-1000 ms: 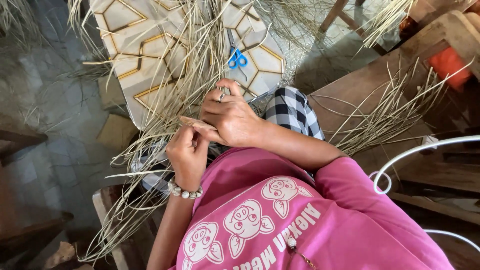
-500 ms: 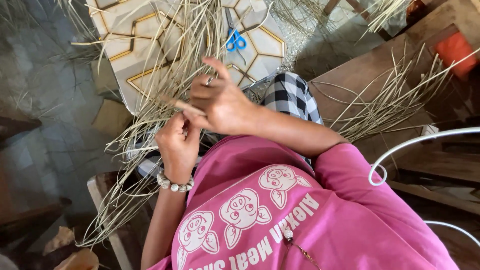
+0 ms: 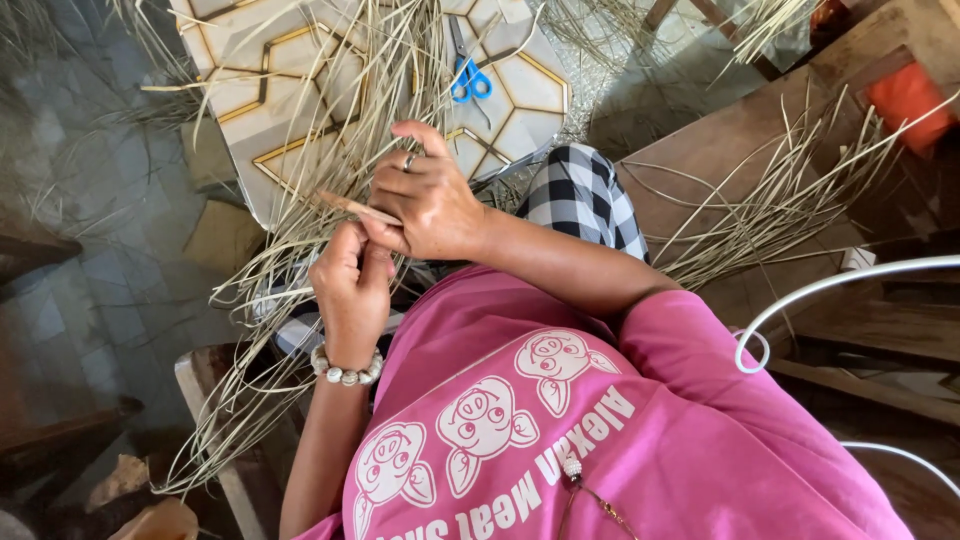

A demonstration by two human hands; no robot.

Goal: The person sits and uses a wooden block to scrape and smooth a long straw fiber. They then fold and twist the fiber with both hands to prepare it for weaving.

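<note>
So we're looking straight down here and our two hands are bunched up together right over our lap. Our right hand (image 3: 425,205), the one with the ring, is curled tight, pinching a flat tan strip (image 3: 352,207) that pokes out to the left between the fingers. Our left hand (image 3: 350,285), with the bead bracelet (image 3: 346,369) on the wrist, sits just below it, fingers folded in and closed on the same bit of straw, the two hands touching. All around and under them is a big loose bundle of dried straw strands (image 3: 300,230), fanning up over a patterned board (image 3: 250,80) with gold hexagon lines and trailing down past our knee toward the floor. A pair of blue-handled scissors (image 3: 466,72) lies on that board, well above the hands. Off to the right more straw (image 3: 780,200) is spread over a wooden desk (image 3: 720,150), and a white wire loop (image 3: 800,300) curves in near our pink sleeve (image 3: 640,400). The checked cloth (image 3: 585,195) covers our leg.
</note>
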